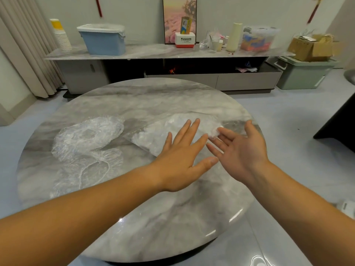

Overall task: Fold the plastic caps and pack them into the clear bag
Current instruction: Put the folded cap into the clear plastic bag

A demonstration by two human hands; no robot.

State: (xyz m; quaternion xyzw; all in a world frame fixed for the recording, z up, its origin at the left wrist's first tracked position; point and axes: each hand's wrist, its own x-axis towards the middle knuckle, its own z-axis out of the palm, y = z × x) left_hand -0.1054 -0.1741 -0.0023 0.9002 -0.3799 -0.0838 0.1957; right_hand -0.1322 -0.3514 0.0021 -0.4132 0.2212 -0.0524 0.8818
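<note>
A home living room: round marble table (pixel 134 96), low media cabinet (pixel 245 81), curtain (pixel 23 54), framed picture (pixel 179 8).

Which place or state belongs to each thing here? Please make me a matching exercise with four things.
Things:
1. loose plastic caps
2. clear bag
3. right hand
4. blue bin

Places or states:
A. on the shelf at the back
B. partly under the left hand
C. palm showing, fingers straight
D. on the table, left of the bag

Pairs: 1-D, 2-B, 3-C, 4-A.
</note>
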